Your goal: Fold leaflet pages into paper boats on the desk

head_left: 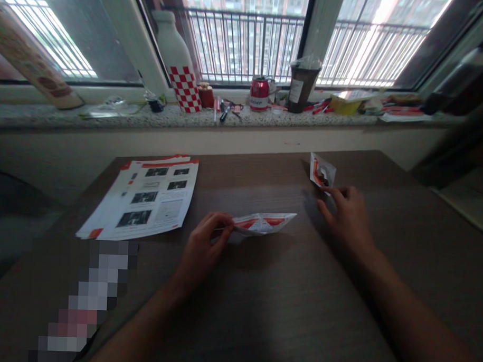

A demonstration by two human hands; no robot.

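My left hand (205, 240) is closed, pinching one end of a folded sheet of paper (261, 223) with red and white print. The paper is held just above the dark wooden table, its pointed end toward the right. My right hand (349, 216) reaches to a smaller folded paper piece (322, 170), white with orange-red print and a dark patch, which stands upright on the table. The index fingertip is at its lower edge, while the thumb stays apart from the index finger.
Printed sheets with photos (157, 199) lie at the table's left (236, 318). Below them is a pixelated object (90, 302). The windowsill (128, 119) holds a checkered bottle (182, 68), a red can (259, 93), a lidded cup (302, 85) and small clutter.
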